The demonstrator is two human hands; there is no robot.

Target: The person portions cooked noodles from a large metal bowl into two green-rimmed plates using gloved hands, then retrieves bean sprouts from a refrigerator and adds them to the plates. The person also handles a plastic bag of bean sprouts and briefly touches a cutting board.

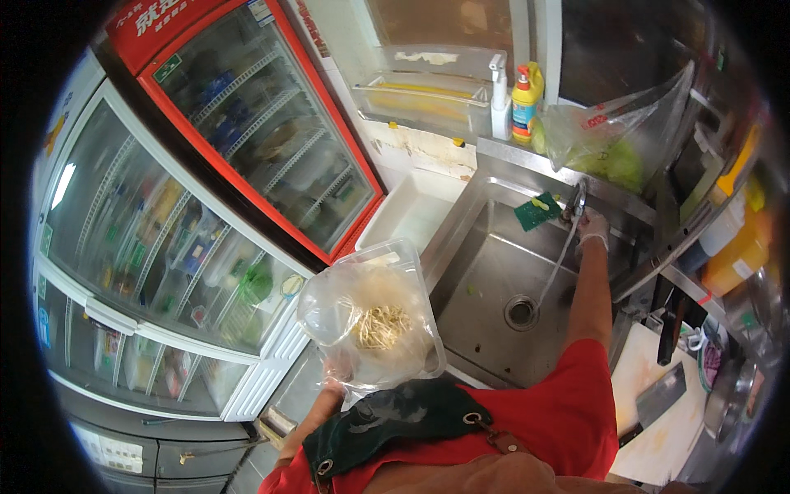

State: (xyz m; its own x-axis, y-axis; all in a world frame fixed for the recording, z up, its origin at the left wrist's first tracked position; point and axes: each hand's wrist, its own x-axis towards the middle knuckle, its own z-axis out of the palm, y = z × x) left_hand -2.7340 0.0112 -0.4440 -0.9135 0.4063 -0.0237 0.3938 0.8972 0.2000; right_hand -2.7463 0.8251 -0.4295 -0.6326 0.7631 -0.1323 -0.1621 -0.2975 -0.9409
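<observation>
In a clear plastic glove, my left hand [338,370] grips the lower left side of a clear plastic container [437,346]. A clear plastic bag [321,309] lines it, with pale bean sprouts [382,326] inside. My gloved right hand [592,227] is on the metal faucet [578,199] at the sink's back edge; its fingers are partly hidden. A thin stream of water [555,272] runs from the faucet towards the drain [521,312] of the stainless steel sink [487,272]. Beside the faucet, a green scouring pad [536,212] with bits of greens lies on the sink's rear ledge.
A white basin [401,213] adjoins the sink's left side. Glass-door refrigerators [265,129] stand at left. Behind the sink are a pump bottle [500,105], a yellow bottle [524,102] and a bag of greens [617,160]. A cleaver [660,395] lies on a cutting board [642,352] at right.
</observation>
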